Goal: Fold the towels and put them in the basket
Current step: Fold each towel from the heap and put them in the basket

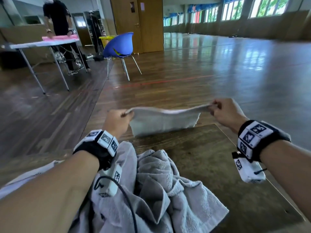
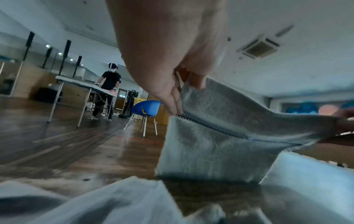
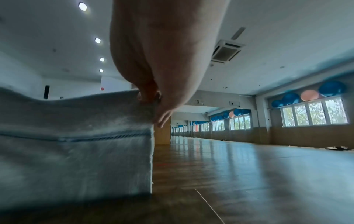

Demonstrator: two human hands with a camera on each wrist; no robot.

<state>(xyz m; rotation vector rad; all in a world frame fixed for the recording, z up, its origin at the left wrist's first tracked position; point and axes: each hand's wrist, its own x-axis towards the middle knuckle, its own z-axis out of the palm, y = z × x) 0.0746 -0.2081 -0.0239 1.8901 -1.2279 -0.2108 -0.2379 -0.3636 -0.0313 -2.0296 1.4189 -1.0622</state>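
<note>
A small grey towel hangs stretched between my two hands above the far edge of the wooden table; its lower edge touches the tabletop. My left hand pinches its top left corner, seen close in the left wrist view with the towel hanging below. My right hand pinches the top right corner, and the right wrist view shows that hand on the towel. A heap of crumpled grey towels lies on the near part of the table under my left forearm. No basket is clearly in view.
A blue chair stands on the wooden floor beyond the table, with a yellow object behind it. At the far left a person in black stands at a folding table with a pink cloth. Open floor stretches to the right.
</note>
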